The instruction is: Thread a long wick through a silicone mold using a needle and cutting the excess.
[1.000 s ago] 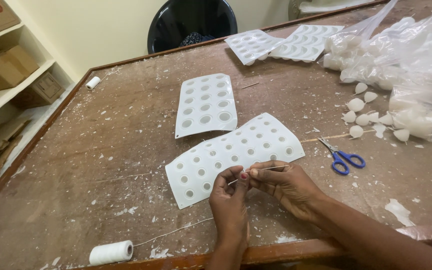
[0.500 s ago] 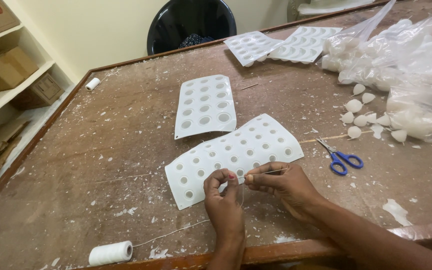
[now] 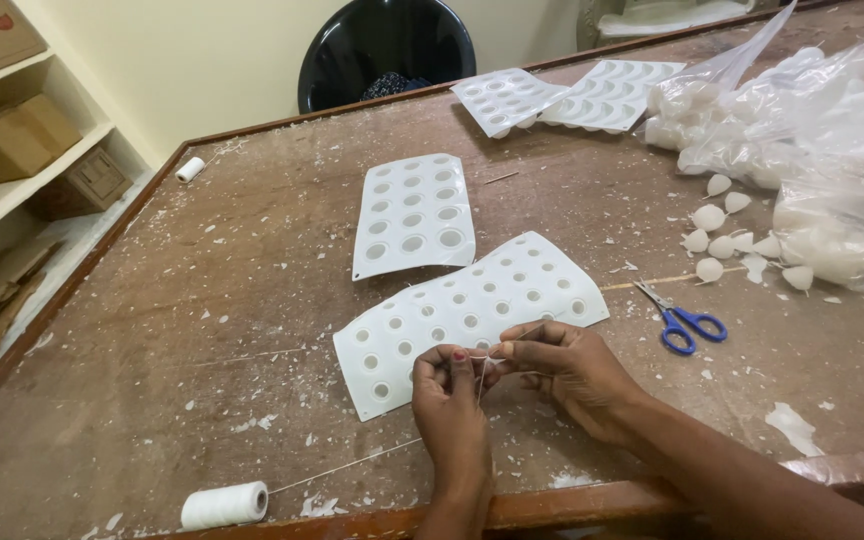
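Hands meet at the near edge of the tabletop (image 3: pixel 152 330): the left hand (image 3: pixel 452 395) and the right hand (image 3: pixel 567 365) each have fingertips pinched together on a thin white thread (image 3: pixel 479 372) stretched between them, just over the near rim of a white mould tray (image 3: pixel 472 310), and the thread trails left to a white spool (image 3: pixel 224 504) at the near left. Compared with a second ago, the left hand has drawn closer to the right, and the tray and blue-handled scissors (image 3: pixel 687 323) lie unmoved. Clear plastic bags (image 3: pixel 812 120) of white pieces are heaped at the far right, and brown cardboard boxes (image 3: pixel 12 140) sit on the shelf at the far left.
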